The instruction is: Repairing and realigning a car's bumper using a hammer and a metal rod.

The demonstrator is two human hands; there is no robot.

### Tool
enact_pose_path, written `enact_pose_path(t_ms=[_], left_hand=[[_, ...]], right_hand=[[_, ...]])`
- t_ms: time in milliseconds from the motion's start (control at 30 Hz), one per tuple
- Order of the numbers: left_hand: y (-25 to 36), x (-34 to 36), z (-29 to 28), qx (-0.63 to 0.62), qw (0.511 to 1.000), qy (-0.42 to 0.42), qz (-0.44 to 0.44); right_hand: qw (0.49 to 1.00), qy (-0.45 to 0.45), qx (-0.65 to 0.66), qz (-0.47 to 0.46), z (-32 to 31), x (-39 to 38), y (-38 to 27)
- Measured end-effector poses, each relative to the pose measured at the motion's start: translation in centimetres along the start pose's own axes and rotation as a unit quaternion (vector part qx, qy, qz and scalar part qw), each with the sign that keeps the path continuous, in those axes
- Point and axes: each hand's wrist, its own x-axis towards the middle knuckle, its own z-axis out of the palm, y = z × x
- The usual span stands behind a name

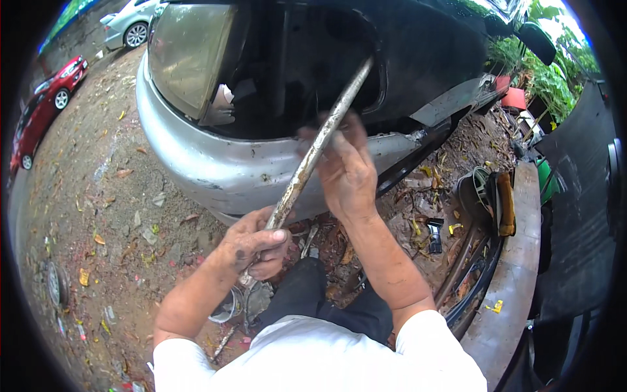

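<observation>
A long, straight pole (pixel 302 178), worn and mottled silver and brown like old metal, slants up and to the right in front of me. Around its lower part my left hand (pixel 257 242) is closed, thumb lying along it. Farther up, my right hand (pixel 349 173) grips the pole, its thumb against the shaft and its other fingers partly hidden and blurred. The pole's upper end overlaps the dark side panel (pixel 313 59) of a black and silver vehicle. Its dented silver lower body (pixel 196 150) curves just beyond my hands.
A whitish bucket (pixel 227 307) stands by my left leg on muddy, leaf-strewn ground. To the right lie a long flat board (pixel 513 242), a dark body panel (pixel 578 196) and scrap parts. A red car (pixel 49 108) and a silver car (pixel 130 26) are parked far left.
</observation>
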Motion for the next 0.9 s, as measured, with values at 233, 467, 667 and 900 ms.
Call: enact_pose_path(t_ms=[233,467,667,900], left_hand=[[2.5,3.0,-1.1,-0.143,0.971,-0.192,0.000],[7.5,1.0,-0.4,0.302,0.945,0.017,0.121],[6.9,3.0,1.2,0.050,0.955,-0.132,0.260],[8.9,5.5,3.4,0.124,0.974,-0.036,0.186]], right_hand=[[0.995,-0.027,0.059,0.079,2.1,2.2,0.1],[0.999,-0.029,0.024,0.024,3.2,5.6,-1.1],[0.997,-0.033,0.064,0.025,3.3,7.0,-3.0],[0.998,-0.054,0.035,0.028,3.0,7.1,-3.5]])
